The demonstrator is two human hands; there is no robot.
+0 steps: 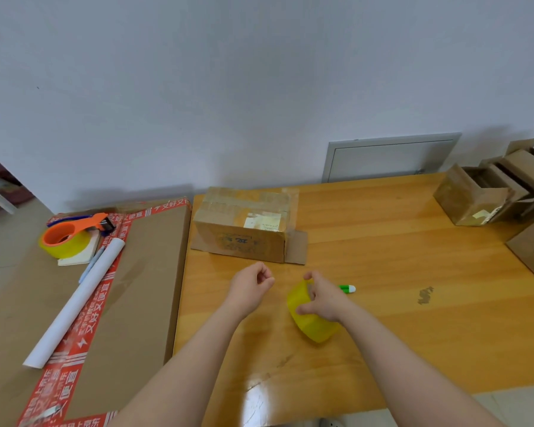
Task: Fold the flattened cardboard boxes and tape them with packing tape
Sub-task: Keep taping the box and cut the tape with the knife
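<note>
Bare-armed over the near edge of the wooden table [383, 241]: right hand [324, 298] curled round a yellow packing tape roll [313, 325], fingers into its core; left hand [253, 285] just beside it, thumb and fingertips pinched close, no telling whether on a tape end. Beyond, mid-table, one folded cardboard box [244, 229], top seam taped, side flaps lying open. Far right, more folded boxes [472, 195], ends open. Left, large flat carton [148, 272] bearing a tape dispenser [71, 234]. Judged partway: one box nearly sealed, others awaiting tape.
</note>
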